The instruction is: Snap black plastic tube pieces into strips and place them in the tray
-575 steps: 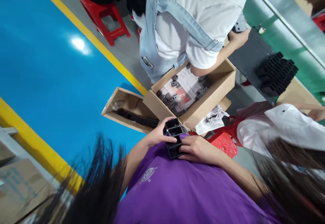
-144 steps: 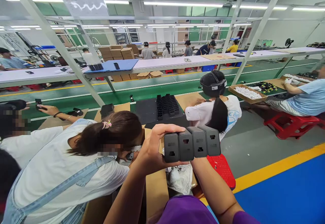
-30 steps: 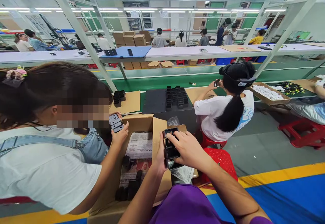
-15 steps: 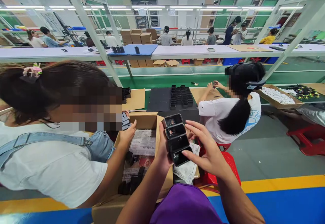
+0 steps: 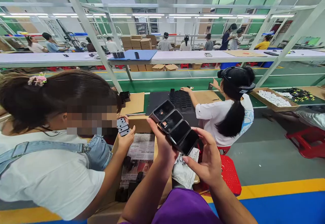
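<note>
I hold a row of several black open-topped plastic housings (image 5: pixel 174 126) side by side, their hollow sides facing me. My left hand (image 5: pixel 162 144) grips the row from the left and below. My right hand (image 5: pixel 208 158) supports its lower right end, thumb at the last housing. Below them stands an open cardboard box (image 5: pixel 142 124) lined with printed paper (image 5: pixel 141 147), with more black housings (image 5: pixel 132 186) at its bottom. A person in a white shirt and denim overalls leans over the box on my left, a hand (image 5: pixel 125 139) holding a few grey parts (image 5: pixel 122 127).
A red stool (image 5: pixel 230 178) and a crumpled plastic bag (image 5: pixel 184 171) sit right of the box. A seated person with a ponytail (image 5: pixel 230 110) works at the green conveyor table (image 5: pixel 162 85), where black housings (image 5: pixel 181 98) lie on a dark mat. A box of white parts (image 5: pixel 271 98) lies far right.
I have raised the row of housings and tilted it so it runs diagonally down to the right. My right hand slid to its lower end. The seated person reached toward the mat.
</note>
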{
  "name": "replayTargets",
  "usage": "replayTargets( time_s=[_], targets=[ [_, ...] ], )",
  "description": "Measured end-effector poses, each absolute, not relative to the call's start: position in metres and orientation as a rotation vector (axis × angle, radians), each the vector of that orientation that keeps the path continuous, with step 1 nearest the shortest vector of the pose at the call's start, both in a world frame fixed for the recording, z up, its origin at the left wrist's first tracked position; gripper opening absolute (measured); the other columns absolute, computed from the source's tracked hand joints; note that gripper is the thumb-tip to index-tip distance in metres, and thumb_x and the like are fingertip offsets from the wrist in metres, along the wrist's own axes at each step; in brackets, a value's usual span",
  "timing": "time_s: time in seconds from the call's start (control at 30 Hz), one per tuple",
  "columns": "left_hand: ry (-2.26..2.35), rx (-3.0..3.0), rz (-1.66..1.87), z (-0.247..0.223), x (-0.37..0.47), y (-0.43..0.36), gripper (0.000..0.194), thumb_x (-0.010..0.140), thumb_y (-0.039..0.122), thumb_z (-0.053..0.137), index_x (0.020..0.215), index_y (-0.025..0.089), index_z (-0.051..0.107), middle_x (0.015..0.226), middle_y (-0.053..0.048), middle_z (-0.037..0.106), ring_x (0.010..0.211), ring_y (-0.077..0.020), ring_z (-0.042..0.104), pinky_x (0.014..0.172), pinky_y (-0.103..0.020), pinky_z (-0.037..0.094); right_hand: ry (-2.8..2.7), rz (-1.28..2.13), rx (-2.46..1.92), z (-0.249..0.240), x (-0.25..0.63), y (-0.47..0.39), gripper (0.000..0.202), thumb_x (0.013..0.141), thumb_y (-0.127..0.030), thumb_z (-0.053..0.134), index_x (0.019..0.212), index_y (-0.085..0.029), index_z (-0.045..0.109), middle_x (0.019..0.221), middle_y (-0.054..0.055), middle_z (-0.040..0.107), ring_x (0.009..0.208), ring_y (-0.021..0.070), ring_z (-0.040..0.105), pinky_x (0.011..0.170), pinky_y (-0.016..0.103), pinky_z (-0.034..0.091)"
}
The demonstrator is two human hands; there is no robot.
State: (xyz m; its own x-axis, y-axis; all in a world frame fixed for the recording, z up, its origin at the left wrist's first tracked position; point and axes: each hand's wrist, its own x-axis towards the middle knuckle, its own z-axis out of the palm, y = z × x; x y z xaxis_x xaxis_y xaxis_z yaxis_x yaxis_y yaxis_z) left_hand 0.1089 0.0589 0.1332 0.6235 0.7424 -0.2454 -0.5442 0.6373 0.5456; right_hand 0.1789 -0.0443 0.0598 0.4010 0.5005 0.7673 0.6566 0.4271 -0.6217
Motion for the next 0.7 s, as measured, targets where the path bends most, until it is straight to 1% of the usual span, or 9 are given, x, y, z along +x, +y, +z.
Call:
replayTargets(
  time_s=[0.17,0.27,0.33,0.4,0.47,0.57,0.7],
  targets=[
    [0.472,0.413,0.806,0.144,0.104,0.054,0.096,0.086,0.093,0.010,0.069,0.017,0.066,0.076,-0.014,0.074,0.090,-0.0310,0.077,0.076,-0.040,0.064,-1.156,-0.092,-1.201,0.060,0.170,-0.043,0.081,0.088,-0.034,0.076,0.157,-0.027,0.033,0.137,0.014,0.064,0.127,0.0285,0.065,0.105,0.050,0.058],
    [0.482,0.420,0.854,0.145,0.101,0.052,0.095,0.089,0.089,0.008,0.067,0.017,0.066,0.075,-0.014,0.074,0.091,-0.0313,0.076,0.077,-0.040,0.064,-1.160,-0.083,-1.158,0.063,0.167,-0.044,0.083,0.088,-0.032,0.076,0.158,-0.028,0.031,0.136,0.014,0.065,0.127,0.0276,0.066,0.107,0.050,0.057],
    [0.486,0.440,0.896,0.142,0.099,0.050,0.091,0.090,0.089,0.015,0.067,0.018,0.067,0.073,-0.011,0.073,0.093,-0.0311,0.076,0.077,-0.039,0.064,-1.167,-0.096,-1.132,0.066,0.165,-0.046,0.085,0.088,-0.030,0.076,0.159,-0.028,0.030,0.135,0.014,0.067,0.125,0.0269,0.067,0.106,0.049,0.058],
    [0.478,0.459,0.928,0.138,0.096,0.049,0.085,0.088,0.091,0.027,0.068,0.019,0.068,0.070,-0.009,0.072,0.094,-0.0311,0.076,0.078,-0.037,0.064,-1.173,-0.100,-1.121,0.068,0.162,-0.048,0.086,0.088,-0.029,0.077,0.160,-0.028,0.029,0.136,0.014,0.067,0.125,0.0269,0.068,0.104,0.049,0.059],
    [0.472,0.460,0.936,0.136,0.092,0.049,0.082,0.086,0.092,0.033,0.071,0.019,0.069,0.068,-0.008,0.071,0.096,-0.0309,0.076,0.078,-0.036,0.064,-1.176,-0.103,-1.109,0.069,0.159,-0.049,0.088,0.087,-0.027,0.077,0.160,-0.027,0.029,0.137,0.014,0.067,0.125,0.0265,0.068,0.105,0.049,0.060],
    [0.471,0.437,0.932,0.137,0.090,0.050,0.085,0.087,0.092,0.030,0.070,0.019,0.070,0.065,-0.008,0.070,0.095,-0.0301,0.077,0.078,-0.036,0.064,-1.189,-0.134,-1.105,0.071,0.157,-0.048,0.089,0.086,-0.026,0.078,0.160,-0.027,0.030,0.136,0.013,0.067,0.126,0.0256,0.068,0.107,0.048,0.059],
    [0.503,0.397,0.952,0.141,0.094,0.054,0.089,0.090,0.090,0.023,0.073,0.018,0.073,0.063,-0.007,0.069,0.094,-0.0300,0.077,0.080,-0.039,0.064,-1.196,-0.193,-1.133,0.077,0.160,-0.042,0.088,0.086,-0.025,0.078,0.160,-0.027,0.030,0.135,0.014,0.068,0.125,0.0269,0.070,0.103,0.048,0.062]
  ],
)
